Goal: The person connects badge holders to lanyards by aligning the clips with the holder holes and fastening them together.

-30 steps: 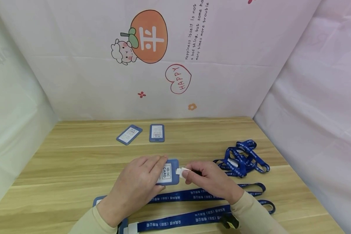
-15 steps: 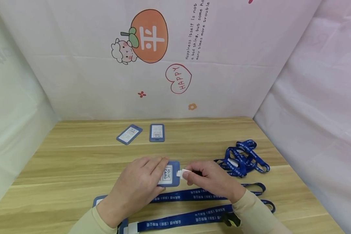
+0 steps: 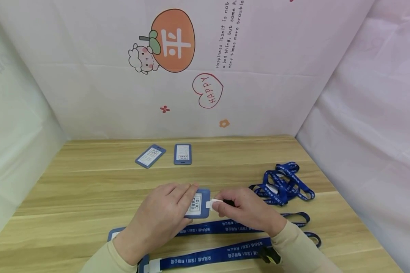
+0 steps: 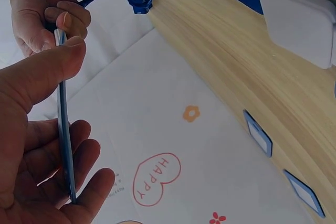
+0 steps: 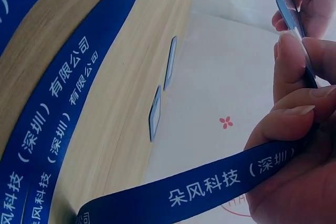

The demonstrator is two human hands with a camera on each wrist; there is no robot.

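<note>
My left hand (image 3: 162, 216) holds a blue-framed ID badge holder (image 3: 196, 204) above the table, thumb on one face and fingers on the other in the left wrist view. Between thumb and fingers, my right hand (image 3: 249, 212) pinches the white clip (image 3: 217, 204) of a lanyard. The clip's narrow tab meets the slot end of the holder; whether it passes through the slot I cannot tell. From the right hand, the blue lanyard strap (image 5: 231, 179) hangs down in the right wrist view. Part of the holder is hidden behind the left fingers.
Two blue lanyards (image 3: 191, 259) lie stretched across the near table, one with a white clip (image 3: 155, 265). Another badge holder (image 3: 114, 232) shows beside the left wrist. Two more holders, one tilted (image 3: 150, 156) and one straight (image 3: 182, 154), lie farther back. Tangled lanyards (image 3: 283, 187) sit at right.
Both hands, with the badge holder and clip, have shifted slightly toward the near side. The right hand keeps its pinch on the clip at the holder's slot end.
</note>
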